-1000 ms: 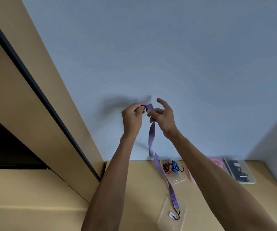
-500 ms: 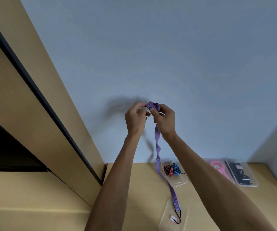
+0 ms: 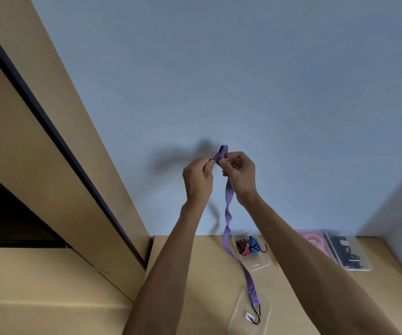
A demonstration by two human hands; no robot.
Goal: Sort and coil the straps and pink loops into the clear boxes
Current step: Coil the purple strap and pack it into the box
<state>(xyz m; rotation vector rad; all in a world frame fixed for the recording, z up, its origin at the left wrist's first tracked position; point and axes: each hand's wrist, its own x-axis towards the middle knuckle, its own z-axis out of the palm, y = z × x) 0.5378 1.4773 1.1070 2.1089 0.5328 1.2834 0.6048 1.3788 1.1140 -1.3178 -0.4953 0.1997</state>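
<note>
A long purple striped strap (image 3: 228, 209) hangs from both raised hands in front of the wall. My left hand (image 3: 198, 180) pinches its top end, and my right hand (image 3: 239, 174) holds a small coil of it beside that. The strap's black end hook (image 3: 256, 314) dangles over a clear box (image 3: 249, 313) near the table's front. Farther back, another clear box (image 3: 251, 250) holds coiled red and blue straps. A box with pink loops (image 3: 314, 241) sits partly behind my right forearm.
A clear box of black straps (image 3: 348, 250) stands at the back right of the wooden table (image 3: 195, 274). A tan cabinet side with a dark edge (image 3: 50, 122) rises at the left. A wall corner (image 3: 398, 213) closes the right side.
The hands have wound the strap's top into a small coil, and the hanging part has shortened, lifting the hook a little higher above the near box.
</note>
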